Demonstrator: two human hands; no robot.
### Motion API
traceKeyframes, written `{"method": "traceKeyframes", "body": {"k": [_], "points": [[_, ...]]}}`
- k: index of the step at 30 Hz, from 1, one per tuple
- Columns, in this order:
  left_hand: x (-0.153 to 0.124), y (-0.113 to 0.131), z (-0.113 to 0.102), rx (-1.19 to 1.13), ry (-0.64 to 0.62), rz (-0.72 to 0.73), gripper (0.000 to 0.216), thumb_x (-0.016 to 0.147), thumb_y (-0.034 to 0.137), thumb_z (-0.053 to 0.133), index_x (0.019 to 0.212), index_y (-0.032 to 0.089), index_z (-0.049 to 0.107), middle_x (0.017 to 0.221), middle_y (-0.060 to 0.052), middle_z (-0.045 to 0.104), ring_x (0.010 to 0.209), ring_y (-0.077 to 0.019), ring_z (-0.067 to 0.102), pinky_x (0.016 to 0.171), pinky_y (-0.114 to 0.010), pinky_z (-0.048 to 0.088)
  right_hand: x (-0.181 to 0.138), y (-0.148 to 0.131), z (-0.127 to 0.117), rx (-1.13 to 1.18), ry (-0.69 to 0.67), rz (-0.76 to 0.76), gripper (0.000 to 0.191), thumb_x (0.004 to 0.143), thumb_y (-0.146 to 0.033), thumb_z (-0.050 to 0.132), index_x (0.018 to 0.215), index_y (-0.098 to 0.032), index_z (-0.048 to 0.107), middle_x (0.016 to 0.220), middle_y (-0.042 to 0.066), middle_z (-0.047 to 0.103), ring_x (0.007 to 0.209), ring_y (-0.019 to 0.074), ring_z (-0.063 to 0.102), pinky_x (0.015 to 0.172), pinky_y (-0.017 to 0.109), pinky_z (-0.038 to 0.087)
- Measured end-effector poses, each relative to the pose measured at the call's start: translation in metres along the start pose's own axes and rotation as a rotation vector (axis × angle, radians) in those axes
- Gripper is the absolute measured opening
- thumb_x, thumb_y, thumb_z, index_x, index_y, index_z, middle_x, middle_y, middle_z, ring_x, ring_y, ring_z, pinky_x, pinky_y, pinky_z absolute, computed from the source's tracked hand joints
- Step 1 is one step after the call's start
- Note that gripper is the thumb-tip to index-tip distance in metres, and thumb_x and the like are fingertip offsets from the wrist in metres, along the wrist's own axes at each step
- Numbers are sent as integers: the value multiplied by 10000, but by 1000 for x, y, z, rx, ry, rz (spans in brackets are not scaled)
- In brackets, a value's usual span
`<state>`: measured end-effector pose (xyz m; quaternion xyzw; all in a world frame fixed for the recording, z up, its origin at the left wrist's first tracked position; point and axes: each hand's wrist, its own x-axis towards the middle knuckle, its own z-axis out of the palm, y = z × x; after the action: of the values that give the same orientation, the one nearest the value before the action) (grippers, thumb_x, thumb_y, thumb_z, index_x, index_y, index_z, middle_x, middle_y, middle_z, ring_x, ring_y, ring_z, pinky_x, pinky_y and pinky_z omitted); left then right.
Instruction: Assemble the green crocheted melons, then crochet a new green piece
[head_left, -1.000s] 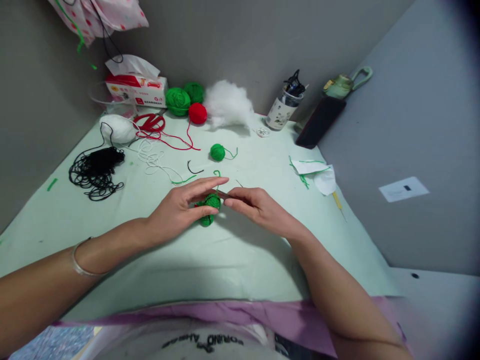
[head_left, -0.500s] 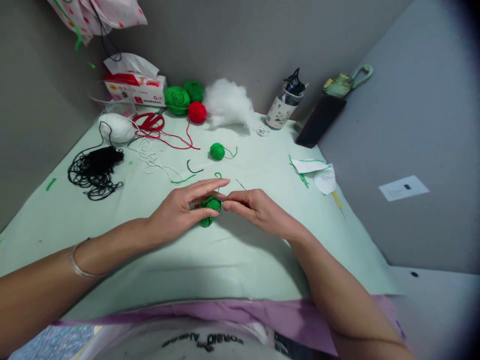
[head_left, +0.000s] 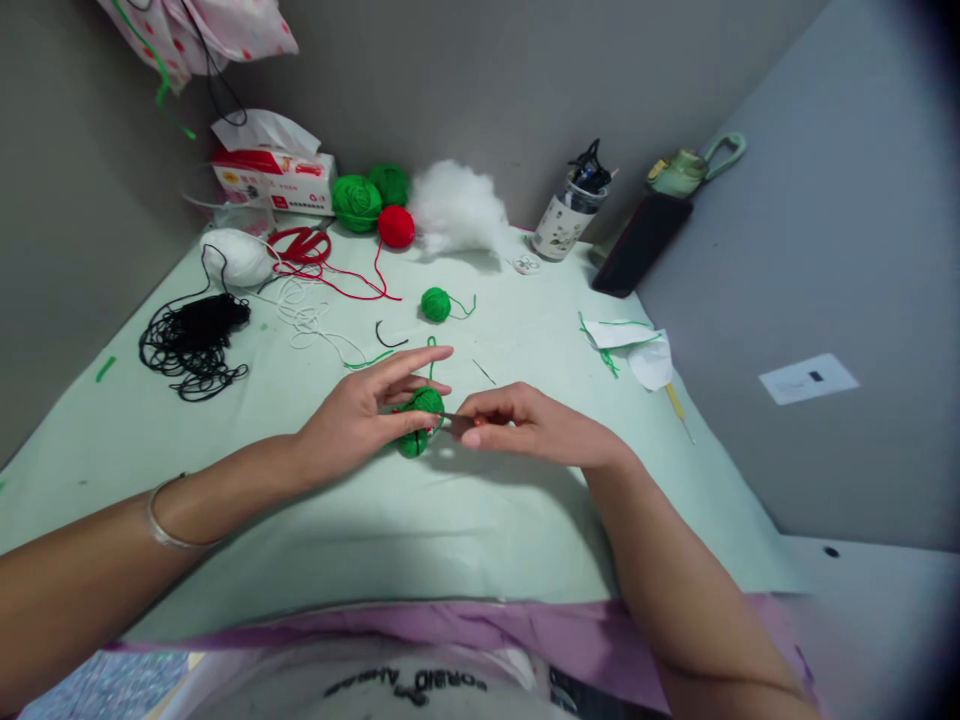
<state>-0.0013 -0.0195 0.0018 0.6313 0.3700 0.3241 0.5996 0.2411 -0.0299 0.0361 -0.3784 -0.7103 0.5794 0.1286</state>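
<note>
Gripping slim tool (head_left: pixel 454 424), right hand (head_left: pixel 536 425) lower than before; left hand (head_left: pixel 360 408) still holding green yarn piece (head_left: pixel 428 401).

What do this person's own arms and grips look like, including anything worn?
The left arm and right arm show no sleeves; the left grip and right grip are ungloved. A thin, pale bangle circles only the left arm.

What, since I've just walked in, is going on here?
Someone's left hand holds a green knitted piece between thumb and fingers. Their right hand grips a small dark tool, its tip at the piece; whether it touches is hard to tell. Beyond them lie a green ball and, leftward, black yarn.
</note>
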Motion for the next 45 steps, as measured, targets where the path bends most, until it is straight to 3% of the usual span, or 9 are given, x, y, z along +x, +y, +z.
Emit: {"method": "traceKeyframes", "body": {"k": [4, 9, 13, 17, 23, 27, 31, 38, 45], "points": [[5, 2, -4, -112, 60, -88, 687, 888, 369, 764, 1510, 217, 517, 1301, -123, 737, 1282, -317, 654, 1045, -438, 544, 0, 3, 0, -74, -10, -1, 263, 894, -449, 715, 953, -193, 724, 821, -5, 668, 714, 125, 556, 639, 249, 430], [6, 0, -5, -237, 58, -74, 616, 916, 382, 747, 1481, 240, 549, 1460, -131, 650, 1305, -314, 639, 1049, -407, 530, 12, 9, 16, 31, 406, -75, 196, 903, -400, 706, 919, -206, 676, 963, 27, 698, 830, 161, 644, 752, 305, 539], [4, 0, 0, -268, 18, -56, 640, 891, 350, 778, 1482, 251, 553, 1495, -113, 625, 1330, -309, 618, 1079, -395, 513, 26, 16, 33, 327, 346, -130, 508, 803, -348, 827, 1242, -270, 583, 1272, 57, 641, 1084, 200, 656, 843, 324, 568], [5, 2, -5, -159, 62, -47, 652, 886, 395, 769, 1482, 250, 549, 1477, -114, 637, 1310, -313, 625, 1075, -419, 515, 34, 19, 39, 590, 269, -75, 527, 817, -314, 809, 1288, -264, 578, 989, 5, 707, 856, 151, 666, 779, 300, 555], [16, -8, -30, 103, 160, 42, 529, 956, 474, 641, 1421, 227, 598, 1346, -111, 692, 1142, -271, 693, 1023, -428, 524, 27, 11, 27, 777, 276, 83, 406, 810, -257, 764, 1208, -253, 683, 1000, 16, 726, 790, 154, 677, 687, 298, 593], [18, -12, -37, 454, 212, 108, 508, 937, 399, 655, 1420, 245, 624, 904, -27, 720, 820, -217, 664, 920, -439, 522, 28, 13, 23, 855, 317, 79, 330, 818, -264, 762, 1143, -224, 716, 900, 15, 719, 774, 173, 695, 736, 349, 624], [16, -5, -34, 463, 285, 203, 418, 910, 356, 694, 1314, 251, 673, 997, -35, 701, 975, -228, 649, 1015, -434, 469, 31, 17, 21, 878, 408, 60, 317, 794, -268, 778, 1102, -207, 730, 923, 29, 726, 838, 201, 709, 770, 376, 628], [13, 1, -21, -47, -105, -70, 427, 807, 362, 808, 1155, 240, 594, 1143, -57, 685, 1055, -250, 690, 876, -381, 546, 32, 20, 21, 842, 525, -16, 302, 766, -278, 800, 1059, -228, 748, 908, 7, 739, 815, 163, 677, 770, 304, 572], [12, 6, -26, -52, -100, -126, 144, 868, 294, 716, 991, 241, 663, 970, -17, 733, 960, -239, 735, 886, -375, 536, 29, 18, 16, 767, 618, -40, 351, 741, -302, 835, 1075, -243, 744, 997, 23, 752, 865, 162, 663, 781, 300, 527]]}}
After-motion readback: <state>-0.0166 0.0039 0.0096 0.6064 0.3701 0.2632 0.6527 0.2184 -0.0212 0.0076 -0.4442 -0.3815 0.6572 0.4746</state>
